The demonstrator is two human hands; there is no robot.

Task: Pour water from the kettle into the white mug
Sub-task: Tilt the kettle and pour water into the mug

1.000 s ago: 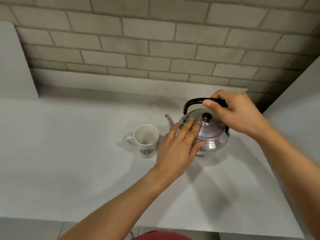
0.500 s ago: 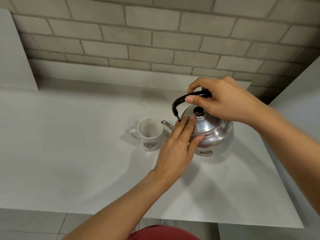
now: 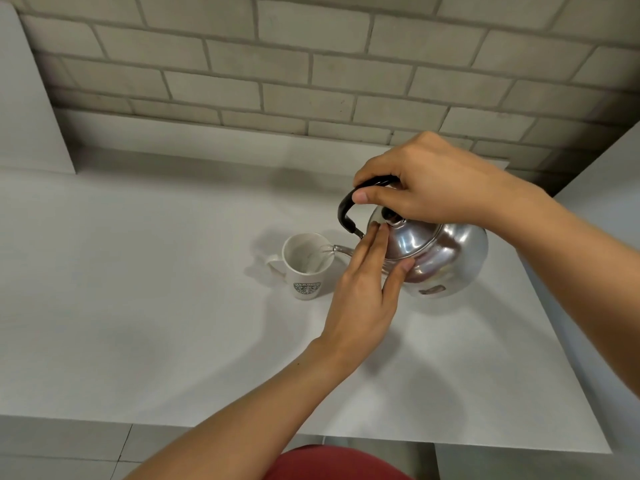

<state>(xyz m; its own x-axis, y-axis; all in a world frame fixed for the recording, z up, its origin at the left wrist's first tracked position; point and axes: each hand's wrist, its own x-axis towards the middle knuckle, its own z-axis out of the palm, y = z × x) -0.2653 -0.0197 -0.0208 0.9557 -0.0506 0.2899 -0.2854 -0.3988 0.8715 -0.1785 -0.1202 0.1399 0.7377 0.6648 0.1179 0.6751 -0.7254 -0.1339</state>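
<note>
Currently the stainless steel kettle [image 3: 446,258] is lifted off the white countertop [image 3: 138,306] and tilted toward the left, spout [image 3: 341,249] lowered over the rim of the white mug [image 3: 306,268]. A thin clear stream of water runs from the spout tip into the mug. Right hand [image 3: 429,181] is wrapped tight around the black handle [image 3: 346,209], thumb pressed along its near side. Left hand [image 3: 363,292] lies flat, fingers [image 3: 375,244] extended together and pressing on the lid [image 3: 408,237] just below the black knob [image 3: 389,214]; thumb touches the kettle body; nothing enclosed in this hand. Mug stands upright on the countertop, handle pointing left, green logo facing the camera, just left of the left hand. Brick wall [image 3: 311,64] behind.
</note>
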